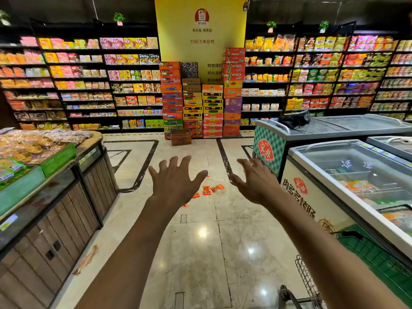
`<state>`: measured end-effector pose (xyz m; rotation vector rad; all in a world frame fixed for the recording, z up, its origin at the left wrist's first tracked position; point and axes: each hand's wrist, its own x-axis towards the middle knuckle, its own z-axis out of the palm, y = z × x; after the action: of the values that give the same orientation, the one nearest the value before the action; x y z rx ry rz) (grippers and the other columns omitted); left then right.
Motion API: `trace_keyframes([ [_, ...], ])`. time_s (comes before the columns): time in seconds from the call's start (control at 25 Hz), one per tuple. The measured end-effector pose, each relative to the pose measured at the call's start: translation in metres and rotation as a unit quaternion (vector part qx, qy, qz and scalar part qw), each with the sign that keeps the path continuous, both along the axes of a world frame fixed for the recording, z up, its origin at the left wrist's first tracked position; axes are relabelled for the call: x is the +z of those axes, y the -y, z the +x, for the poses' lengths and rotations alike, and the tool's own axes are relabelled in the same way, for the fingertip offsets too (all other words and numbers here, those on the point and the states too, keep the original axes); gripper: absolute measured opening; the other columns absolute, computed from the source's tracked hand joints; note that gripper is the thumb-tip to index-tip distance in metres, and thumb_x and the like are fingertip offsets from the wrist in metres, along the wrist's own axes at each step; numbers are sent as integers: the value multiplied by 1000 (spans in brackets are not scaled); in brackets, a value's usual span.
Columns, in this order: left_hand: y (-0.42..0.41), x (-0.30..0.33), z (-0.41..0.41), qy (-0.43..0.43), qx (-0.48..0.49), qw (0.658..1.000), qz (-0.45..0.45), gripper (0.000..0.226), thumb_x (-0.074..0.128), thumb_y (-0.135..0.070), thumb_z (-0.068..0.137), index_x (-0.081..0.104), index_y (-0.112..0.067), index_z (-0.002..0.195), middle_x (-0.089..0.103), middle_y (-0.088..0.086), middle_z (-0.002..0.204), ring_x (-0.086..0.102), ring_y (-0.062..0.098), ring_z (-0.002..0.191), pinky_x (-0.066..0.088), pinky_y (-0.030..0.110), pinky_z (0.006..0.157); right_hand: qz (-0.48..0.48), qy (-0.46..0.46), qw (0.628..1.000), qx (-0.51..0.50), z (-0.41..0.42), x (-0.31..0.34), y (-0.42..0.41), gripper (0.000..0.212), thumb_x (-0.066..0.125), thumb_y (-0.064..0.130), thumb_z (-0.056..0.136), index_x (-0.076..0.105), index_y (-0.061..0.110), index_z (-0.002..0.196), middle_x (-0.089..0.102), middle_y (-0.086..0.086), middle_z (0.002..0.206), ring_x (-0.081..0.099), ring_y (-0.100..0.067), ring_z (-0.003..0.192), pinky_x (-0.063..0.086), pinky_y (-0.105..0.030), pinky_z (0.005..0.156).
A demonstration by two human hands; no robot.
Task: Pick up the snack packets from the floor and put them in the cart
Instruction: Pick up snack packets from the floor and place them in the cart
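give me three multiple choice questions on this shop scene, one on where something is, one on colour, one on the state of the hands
1. Where do the snack packets lie?
A. on the floor ahead of the hands
B. inside the cart
C. on a freezer lid

2. What colour are those packets mostly?
A. blue
B. orange-red
C. white

3. How are the left hand and right hand?
A. both closed on packets
B. one holds a box
C. both open and empty, fingers spread

Answers:
1 A, they sit on the tiles beyond the hands.
2 B, their wrappers show orange-red.
3 C, neither hand holds anything.
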<state>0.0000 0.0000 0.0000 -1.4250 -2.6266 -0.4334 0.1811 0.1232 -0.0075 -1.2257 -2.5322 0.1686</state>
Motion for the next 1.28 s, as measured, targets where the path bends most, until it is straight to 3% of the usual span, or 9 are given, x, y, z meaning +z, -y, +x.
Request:
trace_keyframes([
  [0.32, -149, -12, -85, -42, -3, 999, -16, 77, 25, -76, 90, 24, -36, 155, 20, 7, 167, 19, 36, 152, 14, 68, 117, -5, -15, 1000, 5, -92, -16, -151, 69, 37, 63, 95, 26, 27, 153, 30, -16, 159, 34, -38, 143, 37, -56, 109],
  [0.64, -296, -11, -196, -17, 23, 999, 17, 75, 21, -74, 91, 23, -35, 155, 16, 6, 168, 14, 34, 153, 13, 66, 119, -8, 5, 1000, 14, -210, -7, -308, 70, 36, 64, 95, 26, 26, 153, 28, -17, 161, 31, -39, 145, 35, -57, 113],
  [1.08, -522, -40, -435, -7, 20, 999, 29, 72, 25, -72, 93, 30, -32, 153, 21, 7, 166, 20, 34, 150, 20, 61, 118, -30, 0, 999, 25, -442, -46, -532, 68, 38, 63, 95, 31, 25, 150, 34, -17, 157, 38, -38, 140, 39, -55, 109],
  [1.28, -619, -56, -508, -2, 16, 1000, -8, 73, 25, -73, 92, 26, -34, 154, 20, 7, 166, 19, 34, 151, 19, 63, 118, -49, 0, 998, 26, -517, -65, -631, 68, 36, 64, 95, 30, 27, 151, 33, -15, 157, 38, -38, 140, 40, -55, 110],
])
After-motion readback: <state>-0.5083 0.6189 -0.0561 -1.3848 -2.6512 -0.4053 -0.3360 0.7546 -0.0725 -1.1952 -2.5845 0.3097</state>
